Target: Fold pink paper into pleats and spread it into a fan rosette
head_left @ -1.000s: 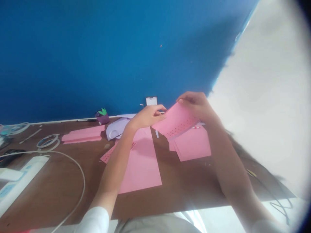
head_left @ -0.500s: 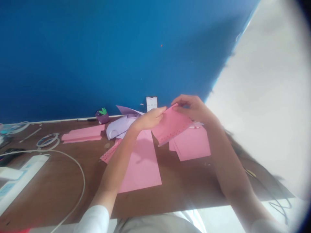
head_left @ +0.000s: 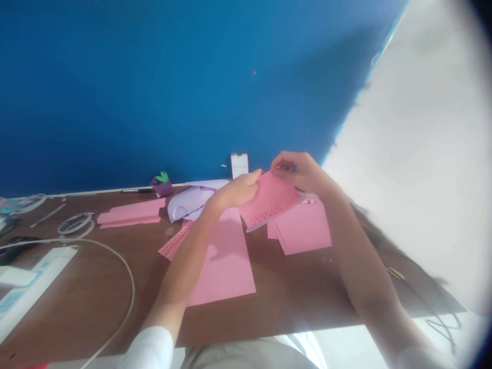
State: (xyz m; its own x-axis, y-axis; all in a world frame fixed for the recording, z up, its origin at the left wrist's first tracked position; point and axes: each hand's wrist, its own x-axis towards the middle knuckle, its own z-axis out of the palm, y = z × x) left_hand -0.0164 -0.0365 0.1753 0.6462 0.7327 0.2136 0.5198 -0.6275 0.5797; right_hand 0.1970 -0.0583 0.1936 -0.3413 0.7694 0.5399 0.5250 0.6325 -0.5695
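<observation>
Head view: left hand [head_left: 240, 188] and right hand [head_left: 300, 168] pinch dotted sheet [head_left: 271, 197]. Phone [head_left: 240, 165] and purple pot [head_left: 163, 188] line back edge of table [head_left: 292, 297]; screen writing illegible.

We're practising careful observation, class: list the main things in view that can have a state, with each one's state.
Patterned pink sheet, held raised
Left hand, closed on sheet
Right hand, pinching sheet's edge
Phone, upright, screen lit
Large pink sheet, lying flat
Lilac paper, curled
White cable, loosely curved
</observation>
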